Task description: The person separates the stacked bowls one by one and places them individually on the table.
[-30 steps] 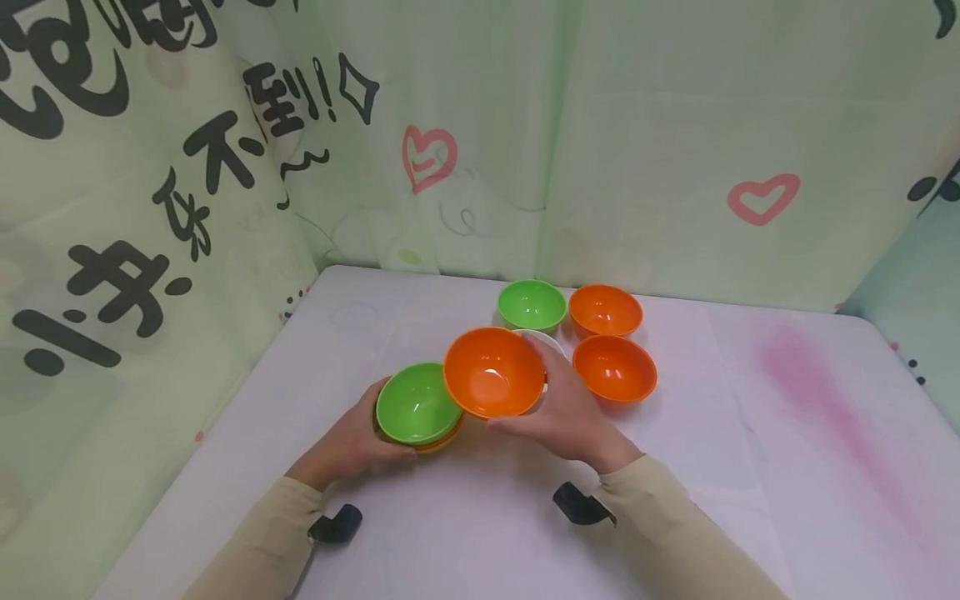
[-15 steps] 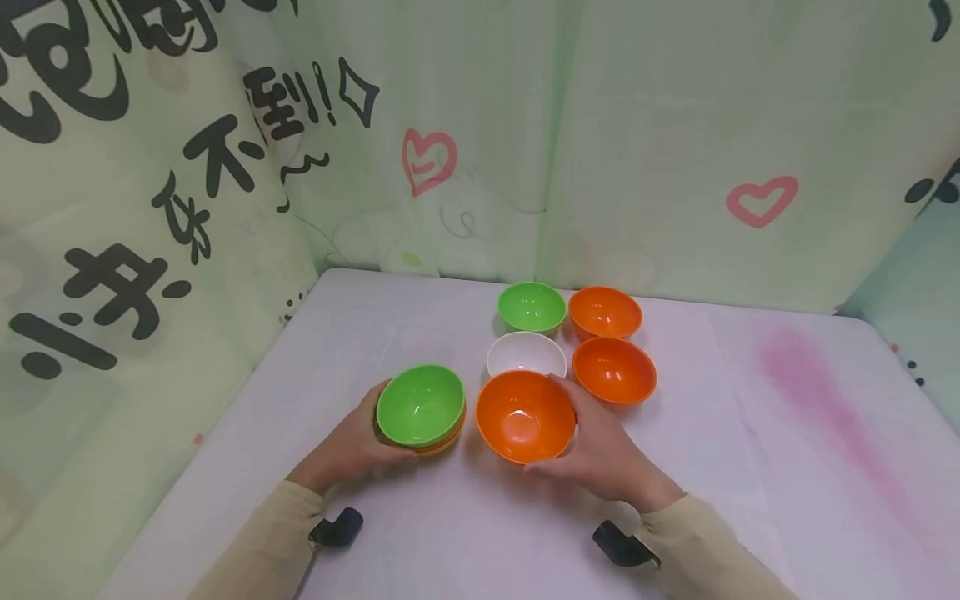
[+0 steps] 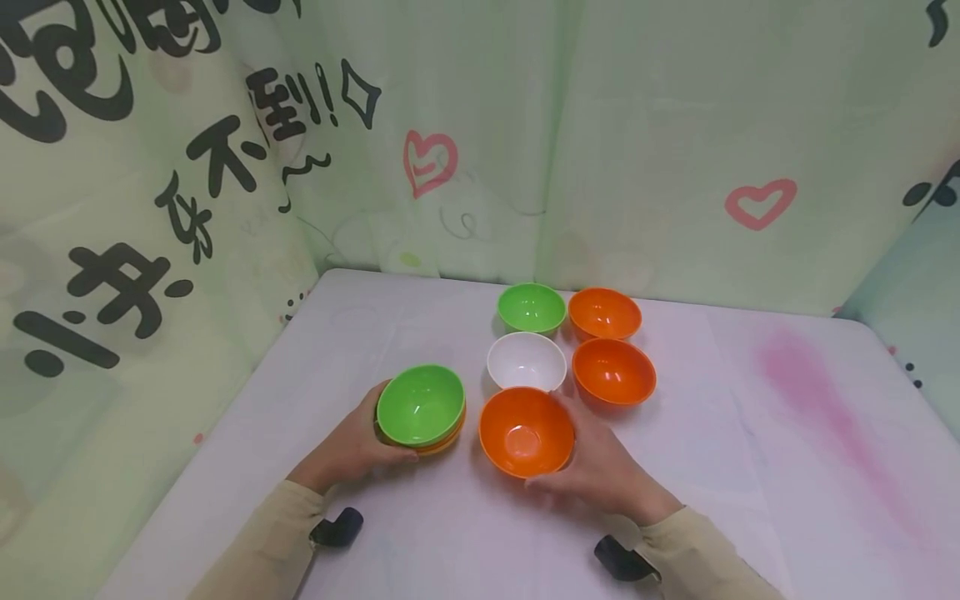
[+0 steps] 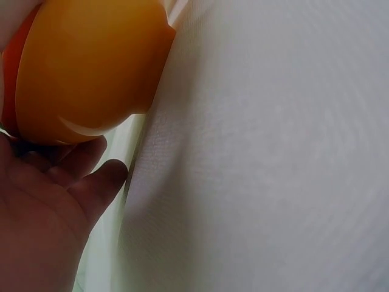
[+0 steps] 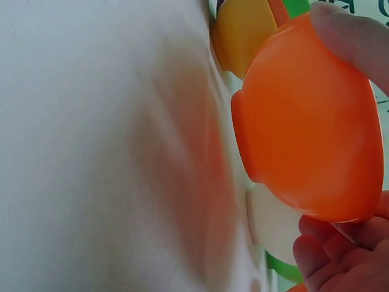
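Observation:
My left hand (image 3: pixel 352 437) holds a small stack of bowls from its left side. A green bowl (image 3: pixel 420 404) tops the stack, and a yellow bowl (image 4: pixel 91 67) forms its base, with an orange rim (image 4: pixel 13 73) between them. In the left wrist view the yellow foot is close to the tabletop. With thumb and fingers on opposite sides, my right hand (image 3: pixel 607 462) grips a single orange bowl (image 3: pixel 525 433). That bowl is upright, just right of the stack, and its foot hangs close over the cloth in the right wrist view (image 5: pixel 310 121).
Behind the held orange bowl stands a white bowl (image 3: pixel 527 362). Further back is another green bowl (image 3: pixel 531 308), with two orange bowls, one far (image 3: pixel 604 313) and one nearer (image 3: pixel 613 372), to the right. The white-covered table (image 3: pixel 720 433) meets a printed curtain (image 3: pixel 637 150) at the back.
My right hand has brought the orange bowl rightward and down, away from the stack, uncovering the white bowl. The left hand and its stack have stayed in place.

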### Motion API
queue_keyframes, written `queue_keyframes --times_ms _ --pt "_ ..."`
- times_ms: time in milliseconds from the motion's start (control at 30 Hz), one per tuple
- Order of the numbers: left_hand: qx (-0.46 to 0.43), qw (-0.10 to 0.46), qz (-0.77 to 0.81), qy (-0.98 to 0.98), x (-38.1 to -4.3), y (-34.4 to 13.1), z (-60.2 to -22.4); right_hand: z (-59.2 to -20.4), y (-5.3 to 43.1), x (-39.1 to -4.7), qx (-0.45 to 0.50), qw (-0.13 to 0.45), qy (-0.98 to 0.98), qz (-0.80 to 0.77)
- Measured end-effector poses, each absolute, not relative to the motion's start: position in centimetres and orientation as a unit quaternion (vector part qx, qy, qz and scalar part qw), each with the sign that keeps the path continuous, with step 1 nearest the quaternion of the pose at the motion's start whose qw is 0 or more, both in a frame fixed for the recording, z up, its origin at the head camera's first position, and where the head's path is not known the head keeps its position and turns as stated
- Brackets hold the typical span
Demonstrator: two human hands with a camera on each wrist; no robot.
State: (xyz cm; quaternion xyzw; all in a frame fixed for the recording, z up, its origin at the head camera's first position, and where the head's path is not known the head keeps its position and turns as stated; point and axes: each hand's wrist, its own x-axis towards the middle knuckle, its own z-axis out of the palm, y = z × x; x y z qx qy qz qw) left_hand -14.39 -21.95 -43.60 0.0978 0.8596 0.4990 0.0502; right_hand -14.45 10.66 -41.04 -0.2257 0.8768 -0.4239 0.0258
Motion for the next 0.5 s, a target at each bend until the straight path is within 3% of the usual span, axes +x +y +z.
queue_keyframes --times_ms 500 --pt "0.095 0.06 0.5 0.859 -14.49 -22.0 -43.72 -41.92 10.96 -14.96 -0.215 0.024 0.901 -0.377"
